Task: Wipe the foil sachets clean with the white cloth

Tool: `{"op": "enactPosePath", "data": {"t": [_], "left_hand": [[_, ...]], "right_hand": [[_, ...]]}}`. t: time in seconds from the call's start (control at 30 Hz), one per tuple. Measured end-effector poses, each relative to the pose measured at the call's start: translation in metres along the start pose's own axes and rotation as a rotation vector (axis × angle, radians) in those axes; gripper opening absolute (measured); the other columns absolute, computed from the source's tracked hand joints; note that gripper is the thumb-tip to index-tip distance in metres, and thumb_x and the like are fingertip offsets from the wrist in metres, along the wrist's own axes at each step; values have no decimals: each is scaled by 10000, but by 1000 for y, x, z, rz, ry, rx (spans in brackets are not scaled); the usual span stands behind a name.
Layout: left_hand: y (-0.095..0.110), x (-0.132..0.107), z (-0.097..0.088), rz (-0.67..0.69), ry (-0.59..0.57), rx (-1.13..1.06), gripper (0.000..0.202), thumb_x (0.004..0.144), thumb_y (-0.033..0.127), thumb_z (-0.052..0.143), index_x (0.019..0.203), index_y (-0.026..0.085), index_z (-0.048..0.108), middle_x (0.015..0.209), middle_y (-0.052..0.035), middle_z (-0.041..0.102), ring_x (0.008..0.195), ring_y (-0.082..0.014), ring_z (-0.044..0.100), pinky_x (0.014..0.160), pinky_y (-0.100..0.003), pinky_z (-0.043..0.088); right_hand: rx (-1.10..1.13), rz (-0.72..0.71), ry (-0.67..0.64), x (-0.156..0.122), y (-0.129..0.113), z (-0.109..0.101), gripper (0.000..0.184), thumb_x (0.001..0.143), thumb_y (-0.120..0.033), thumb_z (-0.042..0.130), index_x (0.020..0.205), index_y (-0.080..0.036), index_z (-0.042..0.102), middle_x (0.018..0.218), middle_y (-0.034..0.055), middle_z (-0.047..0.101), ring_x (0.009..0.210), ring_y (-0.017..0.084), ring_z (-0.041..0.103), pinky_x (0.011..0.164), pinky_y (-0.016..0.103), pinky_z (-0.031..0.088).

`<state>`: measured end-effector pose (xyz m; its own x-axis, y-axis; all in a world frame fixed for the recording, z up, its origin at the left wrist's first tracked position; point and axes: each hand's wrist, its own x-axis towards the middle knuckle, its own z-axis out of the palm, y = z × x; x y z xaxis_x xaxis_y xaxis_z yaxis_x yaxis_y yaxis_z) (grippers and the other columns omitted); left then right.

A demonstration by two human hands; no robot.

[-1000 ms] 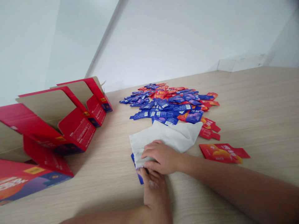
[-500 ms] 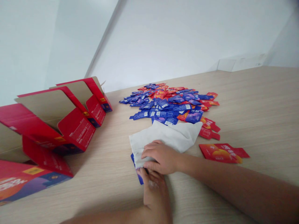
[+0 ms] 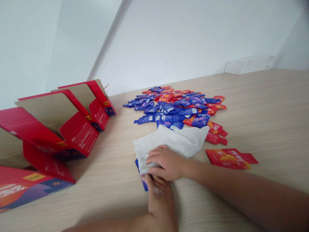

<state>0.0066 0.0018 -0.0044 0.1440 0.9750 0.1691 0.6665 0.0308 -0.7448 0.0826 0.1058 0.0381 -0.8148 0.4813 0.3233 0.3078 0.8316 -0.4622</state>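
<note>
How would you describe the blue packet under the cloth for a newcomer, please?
On the wooden table, find the white cloth before the packet pile. The blue packet peeks from under its near corner, where the left hand and right hand meet. It is the only blue one outside the pile.

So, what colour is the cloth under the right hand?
The cloth is plain white, with no pattern; the head view shows it best.

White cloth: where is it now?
Head view: the white cloth lies mid-table, far end against the sachet pile, near end under the right hand.
</note>
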Motion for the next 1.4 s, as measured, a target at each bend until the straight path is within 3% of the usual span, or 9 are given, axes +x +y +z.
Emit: {"op": "enactPosePath", "data": {"t": [0.03,0.23,0.33,0.47,0.53,0.73,0.97,1.13,1.4], "left_hand": [[1,0,1,-77,-52,25,382,797,17,411,1085,-28,658,1012,-253,706,965,-306,677,1019,-456,433],[11,-2,7,-90,-46,11,371,798,37,445,1102,-42,643,1049,-269,691,999,-334,661,1049,-506,387],[8,-1,5,-118,-41,-95,374,785,3,440,1097,-60,637,1061,-287,680,1010,-333,657,1059,-510,374],[2,0,3,-51,16,-259,390,777,-35,397,1062,-35,664,1005,-262,703,965,-305,677,1007,-465,446],[4,0,4,-122,-33,-218,376,764,-38,414,1046,-59,662,1014,-291,689,977,-326,670,1028,-491,421],[12,0,8,-68,-73,-21,384,795,16,432,1116,-37,636,1080,-278,677,1017,-331,654,1049,-511,390],[-1,0,-1,6,-52,20,379,815,54,413,1097,-40,649,1027,-272,695,980,-327,669,998,-457,457],[3,0,-1,-16,-123,48,385,820,62,423,1128,-42,629,1067,-283,678,1008,-338,656,1022,-490,427],[7,-1,3,-50,-69,85,385,807,42,426,1117,3,651,1060,-229,701,1004,-306,663,1033,-472,417]], "right_hand": [[1,-1,1,0,0,0,279,903,-409,518,1042,-207,650,1043,57,667,1013,206,563,927,369,316],[1,-2,7,0,1,1,274,899,-407,530,1042,-206,650,1050,50,667,1016,199,566,934,364,313],[0,3,1,0,0,1,280,903,-407,522,1053,-207,649,1060,52,666,1030,199,562,934,364,315],[-1,10,-5,0,0,0,282,900,-409,527,1057,-211,651,1057,52,669,1037,203,560,937,369,314],[0,9,-5,0,0,0,285,900,-410,527,1060,-209,650,1056,55,669,1038,206,559,935,369,316],[13,4,-5,0,0,0,280,904,-407,521,1052,-205,648,1038,55,670,1022,207,565,931,370,318],[0,4,-1,0,0,0,279,901,-412,524,1045,-207,647,1066,46,666,1037,201,564,944,364,316],[-12,7,-11,0,0,0,284,901,-411,521,1051,-206,647,1065,45,665,1033,193,564,948,358,311],[3,1,3,0,1,1,281,900,-407,525,1051,-206,650,1049,52,670,1026,202,568,939,368,320]]}}
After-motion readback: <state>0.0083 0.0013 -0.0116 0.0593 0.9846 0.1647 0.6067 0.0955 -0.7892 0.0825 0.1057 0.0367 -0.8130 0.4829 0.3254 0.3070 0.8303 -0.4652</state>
